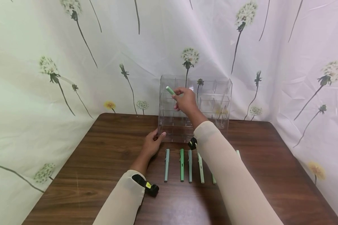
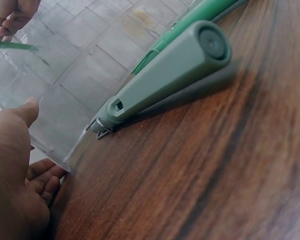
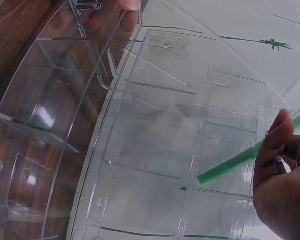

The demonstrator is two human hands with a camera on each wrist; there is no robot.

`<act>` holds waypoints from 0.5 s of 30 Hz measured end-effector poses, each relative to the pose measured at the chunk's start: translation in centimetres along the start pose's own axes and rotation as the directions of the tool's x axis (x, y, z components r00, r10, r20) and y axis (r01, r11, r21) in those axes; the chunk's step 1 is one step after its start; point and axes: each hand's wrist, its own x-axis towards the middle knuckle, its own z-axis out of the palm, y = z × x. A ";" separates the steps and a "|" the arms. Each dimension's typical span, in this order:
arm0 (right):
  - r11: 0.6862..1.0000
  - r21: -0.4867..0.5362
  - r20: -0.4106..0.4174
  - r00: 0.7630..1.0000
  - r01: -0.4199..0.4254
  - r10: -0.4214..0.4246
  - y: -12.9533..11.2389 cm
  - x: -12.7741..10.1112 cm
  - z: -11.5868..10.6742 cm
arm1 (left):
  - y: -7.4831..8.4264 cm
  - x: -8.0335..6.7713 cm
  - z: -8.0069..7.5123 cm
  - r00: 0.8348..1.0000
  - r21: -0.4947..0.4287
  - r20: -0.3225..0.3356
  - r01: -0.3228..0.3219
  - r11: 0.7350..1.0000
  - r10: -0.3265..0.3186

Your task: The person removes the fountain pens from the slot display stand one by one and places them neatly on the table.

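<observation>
A clear plastic organizer (image 1: 166,120) with tiered compartments stands near the back of the table. My right hand (image 1: 186,100) pinches a light green pen (image 1: 170,90) in front of its upper tiers. In the right wrist view, that pen (image 3: 230,167) slants across the clear compartments, apart from the table. At the organizer's lower left corner, my left hand (image 1: 152,143) holds on, thumb in front and the other fingers along the side. Close to it lies a grey-green pen (image 2: 165,75), with a brighter green pen (image 2: 190,25) behind.
Several pens lie in a row before the organizer: a blue-grey pen (image 1: 166,165), a green pen (image 1: 181,165), a grey pen (image 1: 190,167) and a pale green pen (image 1: 201,168) among them. My right sleeve (image 1: 228,168) partly covers others. Flower-printed cloth (image 1: 115,56) hangs behind the table.
</observation>
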 end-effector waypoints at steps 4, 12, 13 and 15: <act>0.998 0.046 -0.046 0.998 0.033 -0.031 0.1 0.1 -0.2 | 0.1 -0.1 0.0 1.000 0.004 -0.007 0.001 1.000 -0.001; 0.993 0.085 -0.081 0.994 0.078 -0.071 0.5 0.1 -0.9 | 0.3 -0.2 -0.1 1.000 -0.001 -0.002 -0.005 1.000 0.005; 0.993 0.086 -0.085 0.994 0.079 -0.072 0.4 0.1 -0.9 | 0.2 -0.3 -0.1 1.000 0.001 -0.001 -0.005 1.000 0.005; 0.993 0.087 -0.095 0.992 0.085 -0.077 0.3 0.1 -1.2 | 0.1 -0.3 -0.1 1.000 0.000 -0.001 -0.006 1.000 0.006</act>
